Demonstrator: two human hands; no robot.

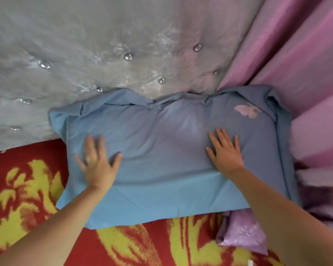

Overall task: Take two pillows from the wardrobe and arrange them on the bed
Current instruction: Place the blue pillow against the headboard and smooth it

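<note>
A blue pillow (161, 150) with a pale pink butterfly print near its right end lies flat on the bed, its far edge against the headboard. My left hand (97, 162) rests palm down on its left part, fingers spread and slightly blurred. My right hand (225, 150) lies flat on its right part, fingers apart. Neither hand grips anything. A lilac pillow (242, 231) pokes out from under the blue pillow's near right corner, mostly hidden by it and by my right forearm.
The bed carries a red blanket with yellow flower pattern (138, 246). A grey tufted headboard with crystal buttons (104, 54) rises behind the pillow. A pink curtain (306, 64) hangs along the right side, touching the pillow's right end.
</note>
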